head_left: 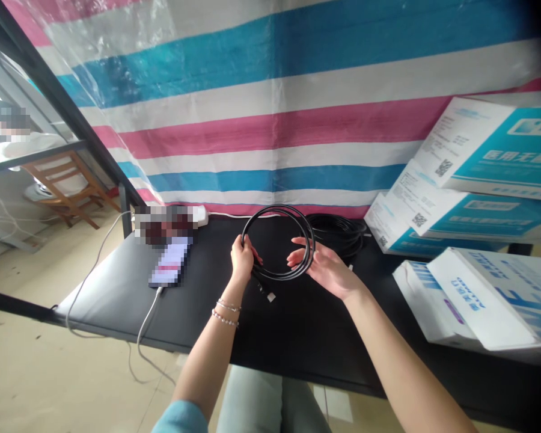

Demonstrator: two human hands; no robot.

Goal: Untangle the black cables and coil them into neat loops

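Note:
A coil of black cable (pixel 270 207) is held up in a ring above the black tabletop. My left hand (pixel 243 260) is closed round the coil's left side. Beneath that hand a small light-coloured connector (pixel 271 296) hangs from the cable. On the right of the ring, my right hand (pixel 327 267) has its fingers stretched out and slightly apart, reaching behind the cable strands into the loop. The strands cross in front of those fingers, and contact there is hard to judge. Behind my right hand, a thicker bundle of black cable (pixel 342 231) lies on the table.
To the left a phone (pixel 170 264) with a charging cable (pixel 146 322) lies near a white plug (pixel 201 215). Blue-and-white boxes (pixel 487 162) are stacked at right, with an open box (pixel 482 300) in front. A striped sheet (pixel 270 132) hangs behind. A wooden chair (pixel 65 180) stands far left.

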